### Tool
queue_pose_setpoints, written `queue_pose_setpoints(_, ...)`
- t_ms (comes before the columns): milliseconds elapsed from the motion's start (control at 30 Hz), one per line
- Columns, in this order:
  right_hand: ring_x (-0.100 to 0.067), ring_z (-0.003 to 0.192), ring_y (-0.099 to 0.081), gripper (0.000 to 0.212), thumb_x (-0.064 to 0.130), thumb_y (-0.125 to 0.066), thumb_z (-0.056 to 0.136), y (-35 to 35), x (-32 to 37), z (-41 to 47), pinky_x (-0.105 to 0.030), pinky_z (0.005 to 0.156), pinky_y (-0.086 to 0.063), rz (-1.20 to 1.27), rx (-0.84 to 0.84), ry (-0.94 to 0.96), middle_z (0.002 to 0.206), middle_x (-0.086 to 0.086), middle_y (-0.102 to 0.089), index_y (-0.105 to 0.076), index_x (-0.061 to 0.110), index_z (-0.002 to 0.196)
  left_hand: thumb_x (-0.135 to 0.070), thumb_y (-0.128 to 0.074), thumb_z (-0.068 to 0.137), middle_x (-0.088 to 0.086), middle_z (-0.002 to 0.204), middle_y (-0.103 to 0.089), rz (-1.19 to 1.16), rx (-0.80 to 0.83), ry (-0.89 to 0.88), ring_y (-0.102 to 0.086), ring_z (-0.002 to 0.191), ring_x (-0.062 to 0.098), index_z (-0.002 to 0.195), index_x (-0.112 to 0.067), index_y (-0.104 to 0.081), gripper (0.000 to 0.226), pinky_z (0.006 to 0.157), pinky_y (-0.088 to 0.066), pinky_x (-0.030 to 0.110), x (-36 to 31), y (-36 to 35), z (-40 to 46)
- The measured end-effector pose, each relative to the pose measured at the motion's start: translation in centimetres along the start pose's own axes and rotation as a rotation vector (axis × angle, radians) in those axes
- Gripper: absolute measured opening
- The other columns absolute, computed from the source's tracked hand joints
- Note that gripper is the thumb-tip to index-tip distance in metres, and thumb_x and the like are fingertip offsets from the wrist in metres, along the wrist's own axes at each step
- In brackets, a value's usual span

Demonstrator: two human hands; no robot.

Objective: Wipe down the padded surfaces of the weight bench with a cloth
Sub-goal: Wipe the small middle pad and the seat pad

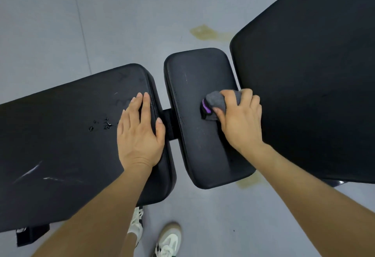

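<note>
Three black pads show, and with the right hand bunching the grey cloth in curled fingers on the middle pad, the left hand flat, what looks like droplets left may be missed.

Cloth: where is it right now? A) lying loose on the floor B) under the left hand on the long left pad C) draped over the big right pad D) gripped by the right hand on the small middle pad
D: the right hand grips the grey cloth on the small middle pad, while the left hand rests flat and empty on the long left pad.
</note>
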State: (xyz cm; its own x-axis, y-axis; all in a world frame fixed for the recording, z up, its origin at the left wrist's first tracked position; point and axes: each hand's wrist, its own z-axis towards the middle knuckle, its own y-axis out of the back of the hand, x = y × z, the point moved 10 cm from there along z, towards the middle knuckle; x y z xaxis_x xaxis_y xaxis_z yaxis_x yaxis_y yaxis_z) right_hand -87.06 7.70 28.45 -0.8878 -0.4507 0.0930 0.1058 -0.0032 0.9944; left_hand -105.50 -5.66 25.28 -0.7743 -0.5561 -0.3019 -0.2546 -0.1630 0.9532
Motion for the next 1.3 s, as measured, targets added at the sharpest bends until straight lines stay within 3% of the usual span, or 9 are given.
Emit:
queue_pose_setpoints(200,-0.036,0.110,-0.042,0.048,0.042,-0.040,0.096,-0.9,0.7,8.5,-0.042,0.085,-0.036,-0.062,0.032,-0.160,0.127,-0.022,-0.040,-0.035,0.014,0.134,-0.038,-0.025,0.091,0.001,0.153,-0.025,0.004,0.006,0.002,-0.022,0.136,0.018,0.148,-0.019,-0.020,0.060,0.114,-0.015,0.034,0.1,-0.2,0.0)
queue_pose_setpoints(333,-0.035,0.081,-0.054,0.044,0.043,-0.044,0.090,0.4,-0.1,4.1,-0.036,0.058,-0.037,-0.115,-0.076,-0.151,0.100,-0.022,-0.053,-0.051,0.009,0.117,-0.039,-0.025,0.091,0.000,0.153,-0.023,0.005,0.014,-0.002,-0.023,0.137,0.019,0.148,-0.020,-0.019,0.061,0.115,-0.016,0.036,0.2,-0.2,0.0)
queue_pose_setpoints(400,-0.034,0.072,-0.053,0.038,0.041,-0.046,0.088,0.7,-0.7,0.3,-0.035,0.052,-0.039,-0.116,-0.059,-0.166,0.091,-0.021,-0.052,-0.053,0.009,0.107,-0.039,-0.025,0.091,0.001,0.153,-0.023,0.007,0.016,0.003,-0.024,0.137,0.020,0.148,-0.020,-0.019,0.061,0.115,-0.016,0.036,0.2,-0.2,0.0)
queue_pose_setpoints(567,-0.034,0.072,-0.054,0.039,0.041,-0.045,0.087,0.8,-0.9,-0.5,-0.033,0.051,-0.034,-0.140,-0.027,-0.158,0.094,-0.023,-0.053,-0.053,0.008,0.105,-0.038,-0.026,0.091,0.002,0.152,-0.025,0.001,0.006,0.007,-0.024,0.137,0.020,0.148,-0.019,-0.022,0.060,0.114,-0.015,0.035,0.1,-0.2,0.0)
queue_pose_setpoints(733,-0.033,0.089,-0.055,0.045,0.042,-0.037,0.098,0.4,-0.1,7.0,-0.035,0.055,-0.029,-0.119,0.024,-0.252,0.124,-0.022,-0.039,-0.032,0.019,0.136,-0.038,-0.025,0.091,0.000,0.153,-0.025,-0.003,-0.001,0.013,-0.024,0.136,0.020,0.148,-0.020,-0.021,0.060,0.114,-0.016,0.035,0.2,-0.3,-0.1)
queue_pose_setpoints(867,-0.033,0.078,-0.056,0.038,0.039,-0.036,0.099,0.9,0.2,6.4,-0.034,0.052,-0.027,-0.139,-0.001,-0.218,0.120,-0.023,-0.042,-0.035,0.020,0.132,-0.037,-0.026,0.091,0.000,0.153,-0.024,-0.013,0.000,0.002,-0.024,0.137,0.020,0.148,-0.020,-0.020,0.060,0.114,-0.017,0.036,0.2,-0.3,0.0)
queue_pose_setpoints(1100,-0.030,0.063,-0.052,0.026,0.040,-0.049,0.093,0.9,-2.1,-3.0,-0.026,0.043,-0.023,-0.148,-0.002,-0.255,0.100,-0.018,-0.050,-0.050,0.020,0.110,-0.033,-0.032,0.095,0.000,0.154,-0.020,-0.040,0.014,0.003,-0.018,0.140,0.020,0.149,-0.019,-0.018,0.057,0.116,-0.015,0.038,0.0,0.0,0.0)
queue_pose_setpoints(1300,-0.031,0.061,-0.051,0.029,0.038,-0.056,0.089,1.3,-2.8,-9.1,-0.024,0.044,-0.025,-0.137,-0.093,-0.356,0.097,-0.020,-0.053,-0.051,0.017,0.108,-0.035,-0.030,0.096,0.001,0.155,-0.018,-0.047,0.000,-0.024,-0.015,0.142,0.018,0.149,-0.018,-0.016,0.057,0.116,-0.012,0.036,-0.3,0.2,-0.1)
